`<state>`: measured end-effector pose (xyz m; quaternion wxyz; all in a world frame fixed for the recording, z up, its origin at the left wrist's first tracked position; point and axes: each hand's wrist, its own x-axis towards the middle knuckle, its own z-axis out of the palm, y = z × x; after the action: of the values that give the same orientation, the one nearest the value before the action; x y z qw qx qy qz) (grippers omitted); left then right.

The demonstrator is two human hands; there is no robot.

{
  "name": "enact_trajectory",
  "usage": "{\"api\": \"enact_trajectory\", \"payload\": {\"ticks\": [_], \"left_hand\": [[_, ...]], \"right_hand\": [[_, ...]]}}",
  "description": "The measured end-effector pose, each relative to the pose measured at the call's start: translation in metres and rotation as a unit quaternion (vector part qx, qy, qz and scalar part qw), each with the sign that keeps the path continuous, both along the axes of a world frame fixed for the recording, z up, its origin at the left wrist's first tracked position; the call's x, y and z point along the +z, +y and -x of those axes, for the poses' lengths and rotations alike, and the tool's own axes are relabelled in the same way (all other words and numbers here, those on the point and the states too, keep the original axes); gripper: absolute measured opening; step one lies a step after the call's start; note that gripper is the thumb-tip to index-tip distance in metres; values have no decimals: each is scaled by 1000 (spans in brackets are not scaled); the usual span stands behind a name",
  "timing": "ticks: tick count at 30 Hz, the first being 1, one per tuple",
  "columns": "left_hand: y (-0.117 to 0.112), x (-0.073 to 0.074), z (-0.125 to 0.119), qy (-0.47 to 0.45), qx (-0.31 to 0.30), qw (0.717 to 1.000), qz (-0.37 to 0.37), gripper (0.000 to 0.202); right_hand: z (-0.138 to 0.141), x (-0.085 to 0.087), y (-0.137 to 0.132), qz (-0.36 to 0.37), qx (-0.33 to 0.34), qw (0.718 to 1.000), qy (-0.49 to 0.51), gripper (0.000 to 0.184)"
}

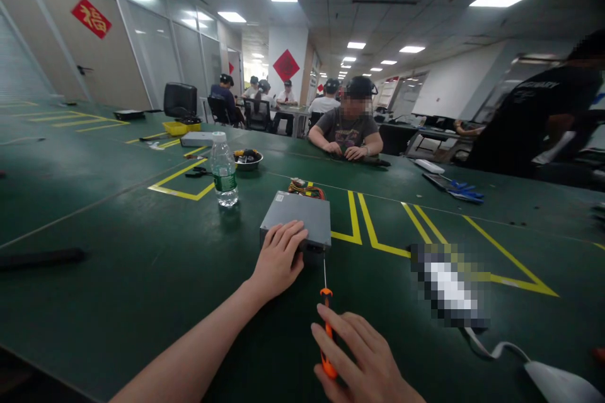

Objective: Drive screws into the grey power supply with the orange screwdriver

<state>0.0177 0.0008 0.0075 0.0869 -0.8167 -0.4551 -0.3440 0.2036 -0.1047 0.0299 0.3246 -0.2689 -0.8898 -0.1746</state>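
Observation:
A grey computer power supply [302,214] lies on the green table, its bundle of coloured cables [305,187] at the far side. My left hand [280,258] grips its near edge, fingers across the top and thumb at the front face. An orange and black screwdriver [326,327] points away from me, its shaft reaching the right end of that front face. Its handle rests between the thumb and fingers of my right hand [362,356]. Whether the tip sits in a screw is too small to tell.
A water bottle [224,170] stands left of the power supply, near a metal bowl [249,162] of tools. Yellow tape [384,249] marks the table. A blurred-out device [449,286] with a white cable lies right. Across the table sits a person [350,129].

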Motion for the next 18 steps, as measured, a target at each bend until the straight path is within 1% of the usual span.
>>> {"api": "enact_trajectory", "payload": {"ticks": [2,4,6,7,8,10,11,12,15,17,18], "left_hand": [[1,-1,-1,-6,4,1000,0,38],[-1,-3,-3,-12,11,1000,-7,39],[-5,-5,-6,-12,4,999,-33,42],[-9,-5,-9,3,-25,998,-51,40],[-13,-5,-11,25,-72,995,-71,35],[-20,-4,-17,79,-192,974,-91,26],[-23,-2,-20,89,-230,965,-87,24],[-24,0,-21,95,-246,962,-68,22],[-23,6,-22,115,-291,948,-61,24],[-19,8,-20,124,-298,944,-67,25],[-17,8,-19,127,-297,944,-71,26]], "right_hand": [[0,-2,2,-17,5,1000,10,23],[1,-8,4,-20,0,999,28,25],[1,-14,5,-21,-6,998,62,28],[1,-17,6,-22,-9,996,80,29],[1,-20,7,-26,-8,995,93,29],[3,-23,9,-30,-25,994,105,29],[4,-23,10,-35,-31,993,110,29],[5,-23,11,-39,-37,992,115,29],[4,-26,8,-30,-41,993,107,30],[-2,-38,-5,3,-64,995,76,38],[-7,-47,-15,29,-91,993,63,41]]}}
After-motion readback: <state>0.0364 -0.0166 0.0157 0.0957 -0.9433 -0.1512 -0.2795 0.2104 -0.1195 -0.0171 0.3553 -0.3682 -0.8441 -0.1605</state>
